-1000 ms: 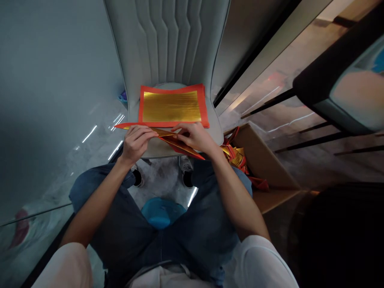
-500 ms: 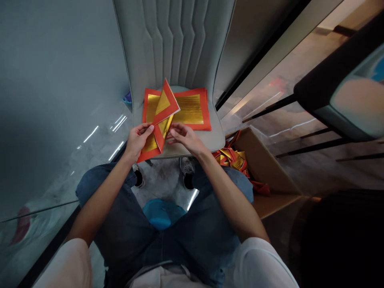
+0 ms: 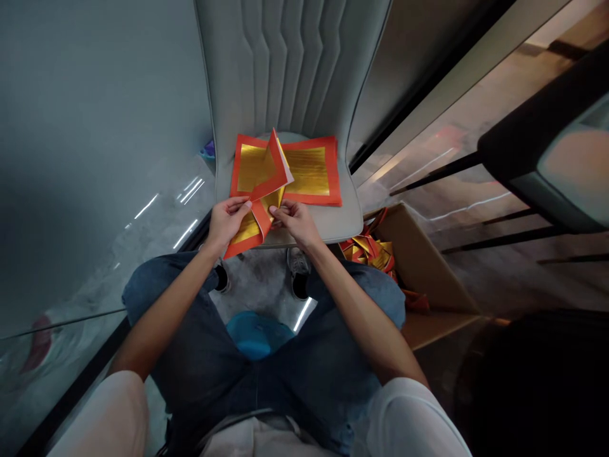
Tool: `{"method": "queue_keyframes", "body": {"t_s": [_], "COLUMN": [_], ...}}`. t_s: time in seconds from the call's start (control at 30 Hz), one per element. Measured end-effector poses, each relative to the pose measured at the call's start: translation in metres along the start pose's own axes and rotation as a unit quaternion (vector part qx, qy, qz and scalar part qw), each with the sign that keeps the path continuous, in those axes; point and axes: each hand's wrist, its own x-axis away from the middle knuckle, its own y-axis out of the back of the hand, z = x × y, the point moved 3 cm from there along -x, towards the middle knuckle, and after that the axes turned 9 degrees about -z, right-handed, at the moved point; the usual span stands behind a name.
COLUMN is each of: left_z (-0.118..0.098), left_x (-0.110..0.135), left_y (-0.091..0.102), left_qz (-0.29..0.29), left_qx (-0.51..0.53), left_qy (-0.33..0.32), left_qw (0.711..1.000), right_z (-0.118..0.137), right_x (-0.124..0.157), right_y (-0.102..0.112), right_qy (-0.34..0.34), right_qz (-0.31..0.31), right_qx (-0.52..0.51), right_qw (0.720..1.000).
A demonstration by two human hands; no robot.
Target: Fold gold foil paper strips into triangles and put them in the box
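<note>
Red-bordered gold foil sheet (image 3: pixel 257 212), folded, gripped by left hand (image 3: pixel 228 222) and right hand (image 3: pixel 295 222) just above flat matching sheet (image 3: pixel 311 171) on grey upholstered chair seat (image 3: pixel 333 222); cardboard box (image 3: pixel 419 266) of folded foil pieces (image 3: pixel 366 251) beside. Top flap stands narrower than earlier.

A grey wall is rising along the left of the frame, a padded chair (image 3: pixel 285 63) is standing upper centre, and a black-legged chair (image 3: pixel 537 158) is standing at right above a shiny floor (image 3: pixel 476 273).

No readable text, gold paper sheet (image 3: pixel 309 171), fine lines too small
</note>
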Motion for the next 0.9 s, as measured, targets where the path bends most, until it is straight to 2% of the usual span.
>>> {"method": "queue_keyframes", "body": {"t_s": [0.17,0.27,0.4,0.57,0.67,0.8,0.9], "left_z": [-0.005,-0.006,-0.005,-0.001,0.001,0.004,0.007], "left_x": [0.001,0.001,-0.001,-0.002,-0.004,-0.009,-0.011], "left_y": [0.0,0.0,0.001,0.002,0.003,0.005,0.006], "left_qz": [-0.008,-0.006,0.008,0.019,0.015,-0.007,-0.027], "left_qx": [-0.026,-0.031,-0.031,-0.006,0.005,0.003,-0.026], "left_qy": [-0.055,-0.064,-0.051,0.002,0.006,-0.023,-0.058], "left_qw": [0.998,0.997,0.998,1.0,1.0,1.0,0.998], "right_z": [0.001,0.002,0.002,0.0,0.0,-0.004,-0.007], "right_x": [0.002,0.003,0.002,0.001,0.002,0.007,0.007], "right_y": [-0.001,-0.001,-0.001,0.0,-0.001,-0.006,-0.008], "right_qy": [0.015,0.02,0.015,0.017,0.01,-0.034,-0.044], "right_qz": [0.009,0.013,0.011,0.017,0.02,0.065,0.058], "right_qx": [0.017,0.033,0.047,0.047,0.034,0.033,0.034], "right_qw": [1.0,0.999,0.999,0.999,0.999,0.997,0.997]}}
